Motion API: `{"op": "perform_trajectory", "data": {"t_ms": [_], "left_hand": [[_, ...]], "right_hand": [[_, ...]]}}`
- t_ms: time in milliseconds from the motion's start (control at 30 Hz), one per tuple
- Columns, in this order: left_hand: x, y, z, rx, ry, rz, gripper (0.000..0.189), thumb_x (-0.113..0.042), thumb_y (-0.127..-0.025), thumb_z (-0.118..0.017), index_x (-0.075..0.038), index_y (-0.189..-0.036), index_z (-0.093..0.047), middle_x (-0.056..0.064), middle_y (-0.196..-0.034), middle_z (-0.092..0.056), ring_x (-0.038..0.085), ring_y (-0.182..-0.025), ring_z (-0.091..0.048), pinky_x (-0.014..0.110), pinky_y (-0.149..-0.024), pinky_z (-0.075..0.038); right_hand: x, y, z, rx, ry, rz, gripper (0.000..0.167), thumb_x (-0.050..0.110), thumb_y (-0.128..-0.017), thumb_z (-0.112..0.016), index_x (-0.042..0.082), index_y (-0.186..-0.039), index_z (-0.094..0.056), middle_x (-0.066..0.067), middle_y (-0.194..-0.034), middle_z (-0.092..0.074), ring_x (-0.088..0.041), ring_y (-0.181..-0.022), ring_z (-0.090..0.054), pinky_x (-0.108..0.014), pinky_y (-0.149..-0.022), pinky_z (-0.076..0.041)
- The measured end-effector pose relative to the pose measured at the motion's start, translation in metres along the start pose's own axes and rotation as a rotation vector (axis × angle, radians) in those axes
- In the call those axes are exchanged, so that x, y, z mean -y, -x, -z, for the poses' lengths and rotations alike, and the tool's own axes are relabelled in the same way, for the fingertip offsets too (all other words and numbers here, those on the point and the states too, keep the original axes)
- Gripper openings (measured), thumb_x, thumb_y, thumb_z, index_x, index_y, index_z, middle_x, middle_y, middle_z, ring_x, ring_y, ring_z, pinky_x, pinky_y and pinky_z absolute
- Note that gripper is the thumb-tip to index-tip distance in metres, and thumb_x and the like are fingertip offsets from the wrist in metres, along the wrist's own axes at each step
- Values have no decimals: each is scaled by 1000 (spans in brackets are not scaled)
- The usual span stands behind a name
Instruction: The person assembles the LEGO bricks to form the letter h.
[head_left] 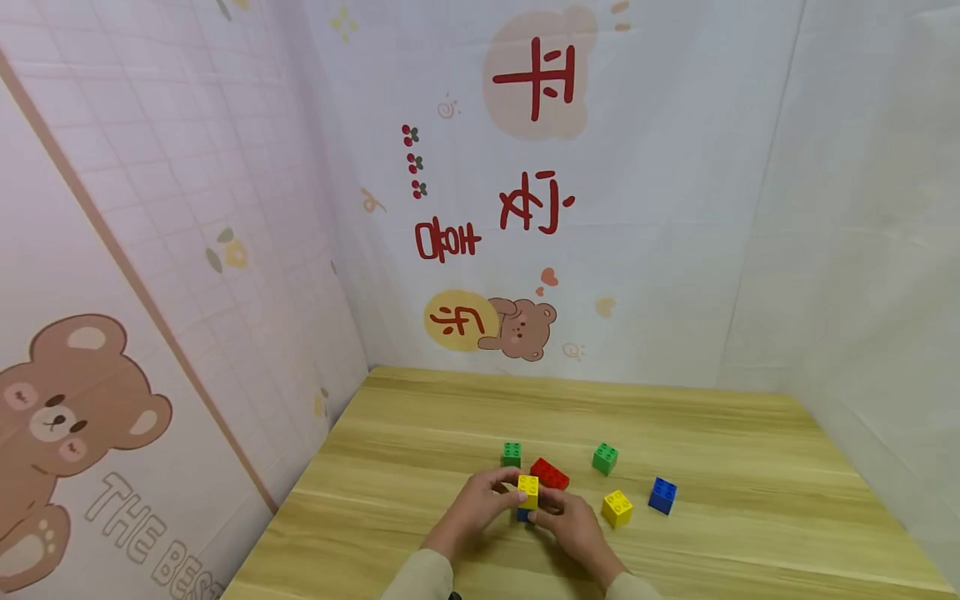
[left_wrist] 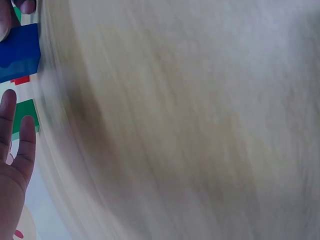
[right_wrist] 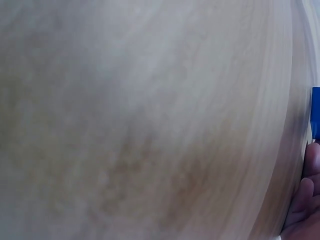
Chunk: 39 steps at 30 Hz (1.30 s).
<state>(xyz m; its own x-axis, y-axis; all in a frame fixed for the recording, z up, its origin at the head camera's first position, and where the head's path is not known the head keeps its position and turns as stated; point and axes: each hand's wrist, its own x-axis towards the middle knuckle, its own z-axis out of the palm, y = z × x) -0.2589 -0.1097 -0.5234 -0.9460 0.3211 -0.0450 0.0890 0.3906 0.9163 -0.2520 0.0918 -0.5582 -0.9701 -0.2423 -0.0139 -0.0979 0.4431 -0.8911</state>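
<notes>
Near the front middle of the table, a yellow toy brick point(head_left: 528, 487) stands on top of a blue toy brick point(head_left: 522, 515). My left hand point(head_left: 477, 503) pinches the yellow one from the left, thumb on its near face. From the right, my right hand point(head_left: 574, 525) holds the blue one, with the thumb at its lower corner. In the left wrist view the blue brick point(left_wrist: 20, 52) shows at the left edge. Only a strip of the blue brick point(right_wrist: 316, 112) appears in the right wrist view, above some fingertips point(right_wrist: 312, 159). Whether the two bricks are fully pressed together, I cannot tell.
Just beyond my hands lie a red brick point(head_left: 550, 474) and a green brick point(head_left: 512, 454). Farther right are another green brick point(head_left: 605, 458), a yellow brick point(head_left: 617, 508) and a blue brick point(head_left: 662, 495). Patterned cloth walls point(head_left: 660, 208) border the wooden table point(head_left: 750, 467).
</notes>
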Motion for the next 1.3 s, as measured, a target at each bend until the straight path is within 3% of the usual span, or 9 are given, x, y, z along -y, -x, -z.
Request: {"op": "perform_trajectory", "data": {"t_ms": [400,567,1100,1300], "left_hand": [[7,4,-6,1,1,-27,26,-28,-94,-70,-19,-118,-70,-4,-113,-67,21,-98,-59,40,-79,-50],[8,3,-10,-12,-2,-27,27,-30,-93,-71,-21,-118,-70,-5,-112,-67,20,-98,-59,39,-77,-50],[3,4,1,-34,-49,-22,29,-19,-89,-74,-18,-117,-70,-3,-111,-68,24,-105,-58,50,-89,-49],[2,0,4,-22,-60,-33,45,-18,-88,-74,-12,-131,-63,1,-118,-67,30,-109,-58,54,-91,-48]], "right_hand": [[0,9,-5,-8,22,-35,54,25,-89,-76,-6,-130,-60,-19,-123,-66,-34,-111,-63,-52,-92,-49],[-2,9,-3,-5,16,-14,53,21,-89,-76,-7,-130,-60,-19,-122,-66,-34,-110,-63,-52,-91,-50],[9,10,0,-3,-44,-72,59,26,-89,-76,-3,-136,-56,-20,-123,-65,-35,-108,-63,-48,-87,-53],[18,11,5,-19,-47,-9,60,28,-89,-75,-3,-136,-56,-21,-122,-65,-35,-104,-64,-46,-83,-55]]}}
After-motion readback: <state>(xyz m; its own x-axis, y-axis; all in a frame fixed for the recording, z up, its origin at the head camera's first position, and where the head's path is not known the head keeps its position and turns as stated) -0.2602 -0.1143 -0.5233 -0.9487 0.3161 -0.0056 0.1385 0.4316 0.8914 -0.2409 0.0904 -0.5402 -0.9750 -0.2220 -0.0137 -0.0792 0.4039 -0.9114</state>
